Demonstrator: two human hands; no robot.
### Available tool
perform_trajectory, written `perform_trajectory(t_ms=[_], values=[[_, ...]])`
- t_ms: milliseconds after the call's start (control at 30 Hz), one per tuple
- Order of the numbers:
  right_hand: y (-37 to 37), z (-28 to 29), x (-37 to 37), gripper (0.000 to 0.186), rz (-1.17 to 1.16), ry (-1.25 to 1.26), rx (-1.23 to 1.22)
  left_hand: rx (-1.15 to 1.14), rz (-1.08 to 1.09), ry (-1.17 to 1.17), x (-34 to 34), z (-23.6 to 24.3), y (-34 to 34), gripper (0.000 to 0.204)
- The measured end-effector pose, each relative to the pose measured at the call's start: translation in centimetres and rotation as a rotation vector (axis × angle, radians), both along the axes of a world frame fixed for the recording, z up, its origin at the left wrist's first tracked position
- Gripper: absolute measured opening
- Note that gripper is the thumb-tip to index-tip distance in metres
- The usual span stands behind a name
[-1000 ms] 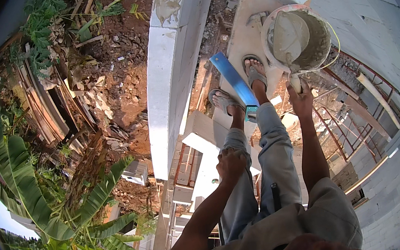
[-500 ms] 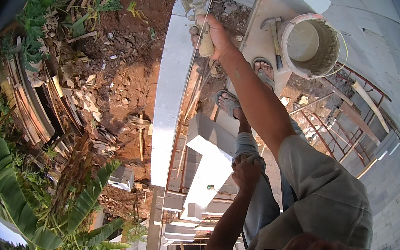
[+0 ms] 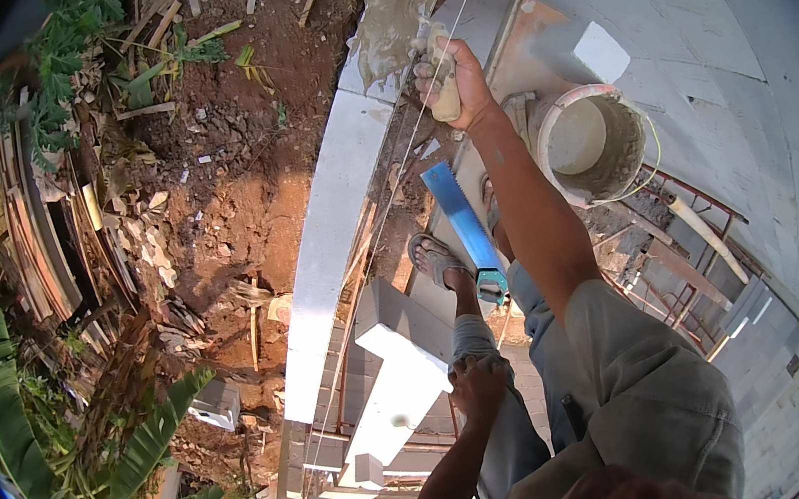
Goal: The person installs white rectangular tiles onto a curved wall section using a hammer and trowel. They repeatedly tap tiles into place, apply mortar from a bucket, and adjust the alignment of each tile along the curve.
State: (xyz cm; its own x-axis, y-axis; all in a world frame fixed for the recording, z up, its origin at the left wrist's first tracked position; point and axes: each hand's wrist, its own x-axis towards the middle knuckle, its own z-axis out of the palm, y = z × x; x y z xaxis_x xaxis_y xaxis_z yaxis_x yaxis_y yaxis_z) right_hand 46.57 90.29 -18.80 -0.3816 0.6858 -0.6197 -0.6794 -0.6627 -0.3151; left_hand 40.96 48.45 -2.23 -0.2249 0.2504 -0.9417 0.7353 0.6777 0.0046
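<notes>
My right hand [image 3: 456, 83] is closed around the mortar-caked handle of a trowel [image 3: 446, 102], beside the top of a pale block wall [image 3: 332, 198]. Wet grey mortar [image 3: 390, 24] is spread on the wall's far end, partly overhanging its side. The trowel's blade is hard to tell from this mortar. A taut string [image 3: 422, 110] runs along the wall and crosses in front of my right hand. My left hand [image 3: 478, 385] rests on my left knee, fingers laid over the trouser leg, holding nothing.
Right of my right forearm stands a bucket [image 3: 550, 164] with mortar inside. A blue-bladed handsaw [image 3: 461, 216] lies by my sandalled feet. White blocks [image 3: 405, 370] are stacked below the wall's near part. Left are bare soil [image 3: 252, 198], planks [image 3: 41, 246] and banana leaves [image 3: 2, 372].
My right hand and trowel have moved slightly right and nearer. The whole view has shifted, showing more mortar at the far end and the blue saw. My left hand stays on the knee.
</notes>
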Motion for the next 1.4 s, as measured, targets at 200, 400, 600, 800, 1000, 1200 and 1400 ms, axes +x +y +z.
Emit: perform_trajectory(t_ms=[200, 400, 600, 800, 1000, 1200, 1400], values=[[-0.1, -0.1, 1.3, 0.04, -0.047, 0.039, 0.008, -0.009, -0.007, -0.035, 0.2, 0.1, 1.2, 0.053], [0.1, -0.3, 2.4, 0.039, -0.062, 0.126, 0.008, -0.039, -0.004, -0.02, 0.9, -0.3, 1.4, 0.054], [-1.5, 0.9, 2.6, 0.038, -0.006, 0.171, -0.01, -0.021, -0.006, 0.026, 1.4, -0.3, 0.2, 0.051], [-1.1, 3.6, 3.6, 0.035, 0.213, -0.32, -0.055, 0.009, 0.026, -0.036, 1.7, -0.5, 0.6, 0.039], [7.6, 10.8, 5.5, 0.07, 1.088, -1.647, 0.547, 0.046, 0.084, 0.071, 3.2, -0.1, -1.1, 0.028], [18.1, 7.9, 5.8, 0.061, 1.502, -1.878, 0.896, 0.159, 0.106, -0.002, 4.8, -1.6, -4.0, 0.027], [8.0, 8.7, -4.1, 0.055, 1.845, -1.333, 0.96, 0.122, 0.071, 0.069, 5.0, -0.6, -2.5, 0.042]])
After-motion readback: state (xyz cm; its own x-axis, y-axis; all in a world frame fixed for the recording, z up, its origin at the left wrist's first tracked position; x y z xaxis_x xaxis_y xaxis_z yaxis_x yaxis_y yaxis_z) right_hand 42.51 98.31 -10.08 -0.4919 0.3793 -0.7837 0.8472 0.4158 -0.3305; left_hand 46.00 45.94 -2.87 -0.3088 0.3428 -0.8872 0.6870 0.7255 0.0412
